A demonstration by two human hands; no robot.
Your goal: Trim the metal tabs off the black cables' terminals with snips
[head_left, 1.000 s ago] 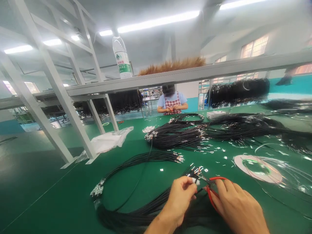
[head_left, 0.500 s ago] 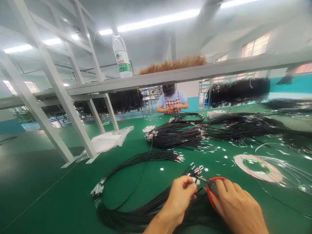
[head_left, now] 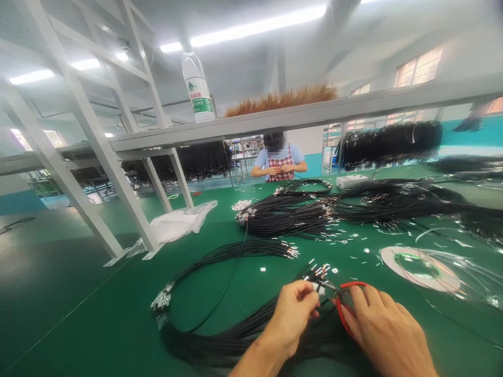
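Note:
My left hand pinches a black cable with a small white piece at its end, just past the fingertips. In my right hand are red-handled pliers, their jaws pointing left and meeting the white piece. Whether the jaws are closed on it I cannot tell. Beneath both hands runs a bundle of black cables, its stripped ends fanned out just beyond my left hand. A thinner cable bundle curves away to the left.
Thick black cable piles cover the far middle of the green table. A white disc with clear strands lies right. A plastic bag rests by the metal shelf legs. Behind the table, a person handles something small.
The whole view has shifted slightly. Both hands keep nearly the same pose, with the pliers still at the white piece.

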